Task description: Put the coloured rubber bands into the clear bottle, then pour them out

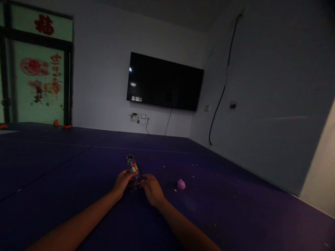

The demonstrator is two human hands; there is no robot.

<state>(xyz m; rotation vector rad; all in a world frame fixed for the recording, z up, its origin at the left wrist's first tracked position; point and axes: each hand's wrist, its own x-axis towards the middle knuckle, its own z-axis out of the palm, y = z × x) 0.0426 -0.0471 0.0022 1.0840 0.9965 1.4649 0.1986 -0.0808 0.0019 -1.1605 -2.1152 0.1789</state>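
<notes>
- Colourful cylinder (132,165): low centre of view, over the purple surface (86,167); far end tipped slightly left, near end between the person's two hands. Can't tell if it rests on the surface or is lifted a little.
- Left hand (123,182): on the cylinder's left side, a digit laid across its lower part; grip closed on it, pinching the body.
- Right hand (152,190): just right of the near end, fingers bent toward it. Too dark to tell whether they pinch anything or only touch.
- Multicoloured bits (134,187): between the hands, at the cylinder's near end; detail too small to identify.
- Pink lump (181,184): on the surface, right of the right hand, apart from it.
- White scrap (175,190): just beside the lump, lower left; more small flecks scattered farther out.
- Orange pieces (66,127): at the surface's far left edge, well apart from the hands.
- Back wall: black TV (165,82) mounted, sockets (143,116) and thin cables below it.
- Right wall: dark cable (222,93) hanging down, wall box (232,105) right of it.
- Far left: dark-framed glass door (39,101), red decorations on panes.
</notes>
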